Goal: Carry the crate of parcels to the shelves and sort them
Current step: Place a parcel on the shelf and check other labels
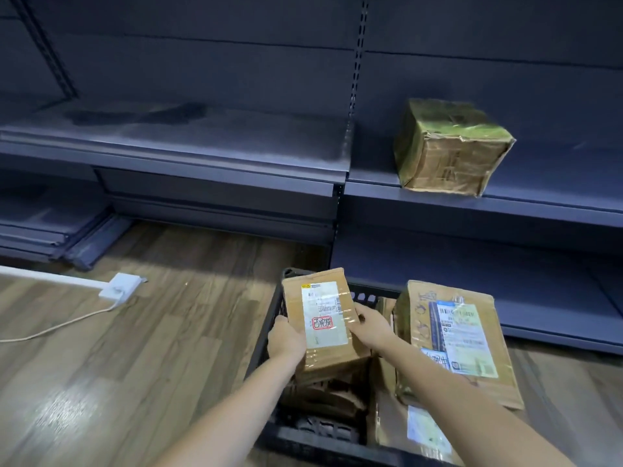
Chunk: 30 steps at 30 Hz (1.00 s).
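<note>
Small parcel in both hands, over the crate

My left hand (286,338) and right hand (371,326) clamp the small cardboard parcel (323,318) above the black crate (269,335) on the floor; right of it a bigger parcel (455,345), another box (448,146) on the far shelf (539,200).

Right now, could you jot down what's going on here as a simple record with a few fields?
held: small parcel, gripped by left hand and right hand, above the crate
crate: black crate on the wood floor, more parcels inside
large parcel: upright at the crate's right side
shelf: one taped box
also: white power strip on floor
</note>
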Tool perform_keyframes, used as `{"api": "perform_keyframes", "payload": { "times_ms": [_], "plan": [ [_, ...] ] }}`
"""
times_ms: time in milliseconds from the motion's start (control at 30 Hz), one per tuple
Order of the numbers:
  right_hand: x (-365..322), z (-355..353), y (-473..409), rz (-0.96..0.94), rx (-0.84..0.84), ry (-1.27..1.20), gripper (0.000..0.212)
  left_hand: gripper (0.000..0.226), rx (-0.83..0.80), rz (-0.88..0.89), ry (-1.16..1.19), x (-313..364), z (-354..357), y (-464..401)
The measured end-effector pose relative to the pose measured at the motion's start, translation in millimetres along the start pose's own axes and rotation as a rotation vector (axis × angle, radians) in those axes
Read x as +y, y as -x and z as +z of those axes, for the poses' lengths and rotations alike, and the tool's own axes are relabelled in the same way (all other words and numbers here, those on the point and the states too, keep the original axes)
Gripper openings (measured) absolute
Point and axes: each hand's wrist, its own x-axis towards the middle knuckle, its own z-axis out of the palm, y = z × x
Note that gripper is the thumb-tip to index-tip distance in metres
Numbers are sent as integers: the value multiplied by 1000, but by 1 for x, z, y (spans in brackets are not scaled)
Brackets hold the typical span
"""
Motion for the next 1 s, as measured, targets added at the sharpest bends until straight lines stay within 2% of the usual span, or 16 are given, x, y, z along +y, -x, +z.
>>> {"api": "perform_keyframes", "payload": {
  "times_ms": [100, 267, 333, 467, 567, 667, 733, 800, 933, 1000],
  "plan": [
    [10, 1, -12, 22, 6, 6, 26, 30, -26, -56, -2, -5, 13, -2],
    [17, 0, -13, -15, 18, -22, 29, 11, -41, -64, -50, -5, 17, -15],
    [18, -1, -17, -38, 33, -9, 32, 10, -44, -117, -13, -6, 22, -18],
    [20, -3, -30, -72, -19, 129, 53, 22, -101, -305, 336, -10, 32, -17],
    [15, 3, -41, -126, 3, 234, 59, 20, -150, -478, 651, -12, 38, -10],
    [3, 7, -50, -198, 47, 402, 64, 29, -175, -566, 818, -10, 46, -7],
    [-1, 5, -55, -226, 4, 523, 66, 30, -154, -566, 862, -9, 48, -9],
    [3, 0, -58, -240, -73, 621, 78, 26, -142, -546, 875, -10, 49, -17],
    [28, -3, -55, -186, -287, 801, 105, 24, -187, -509, 825, -10, 57, -31],
    [41, 3, -51, -167, -314, 855, 109, 25, -194, -471, 711, -10, 60, -37]
  ]
}}
